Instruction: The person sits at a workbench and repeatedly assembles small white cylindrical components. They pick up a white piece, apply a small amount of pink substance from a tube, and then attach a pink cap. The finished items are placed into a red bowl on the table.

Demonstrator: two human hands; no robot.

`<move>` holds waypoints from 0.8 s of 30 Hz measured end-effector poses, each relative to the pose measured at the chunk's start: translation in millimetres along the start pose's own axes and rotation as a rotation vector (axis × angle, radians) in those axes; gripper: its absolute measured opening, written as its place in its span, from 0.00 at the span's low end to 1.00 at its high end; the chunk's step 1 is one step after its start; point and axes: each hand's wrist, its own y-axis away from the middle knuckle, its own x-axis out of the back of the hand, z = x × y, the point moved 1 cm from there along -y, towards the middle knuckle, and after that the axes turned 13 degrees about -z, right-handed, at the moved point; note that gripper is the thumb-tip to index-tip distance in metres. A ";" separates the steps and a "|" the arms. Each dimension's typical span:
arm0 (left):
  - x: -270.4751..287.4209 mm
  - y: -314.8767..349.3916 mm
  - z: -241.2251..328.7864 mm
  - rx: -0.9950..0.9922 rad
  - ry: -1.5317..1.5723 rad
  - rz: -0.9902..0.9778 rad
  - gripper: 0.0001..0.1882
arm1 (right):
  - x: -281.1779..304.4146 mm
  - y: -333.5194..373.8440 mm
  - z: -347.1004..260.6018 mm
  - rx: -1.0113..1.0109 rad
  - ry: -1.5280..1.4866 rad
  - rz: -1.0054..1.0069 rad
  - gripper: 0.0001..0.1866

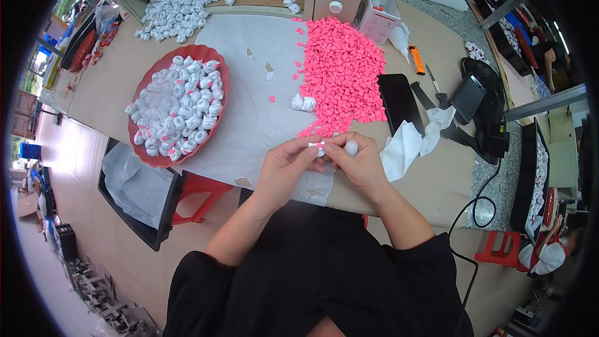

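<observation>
Over the front of the table, my left hand (288,163) and my right hand (360,163) meet with their fingertips closed on a small white rounded piece (320,151) that has a pink bit on top. A whitish rounded object (351,148) shows among my right fingers; its kind is not clear. Just beyond my hands spreads a large heap of small pink pieces (343,68). A pair of white rounded pieces (303,103) lies at its left edge. Farther left, a red scalloped bowl (163,161) holds many white pieces, several with pink bits.
White pieces (175,17) are piled at the back left, by a shelf. To the right lie a black phone (399,100), white cloth (402,150), an orange lighter (417,60), a squeeze bottle (400,40) and a knife (432,79). A black tray (163,228) stands below left.
</observation>
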 end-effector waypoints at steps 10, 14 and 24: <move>2.4 5.3 -4.1 -0.066 -0.461 -0.034 0.18 | 8.4 -4.1 -6.2 -0.133 0.002 -0.085 0.06; 4.7 3.9 -5.3 -0.135 -0.564 -0.061 0.18 | 12.8 -5.1 -7.8 -0.173 -0.058 -0.135 0.05; 4.8 3.5 -1.2 -0.151 -0.619 -0.089 0.16 | 14.6 -6.3 -9.9 -0.236 -0.027 -0.155 0.06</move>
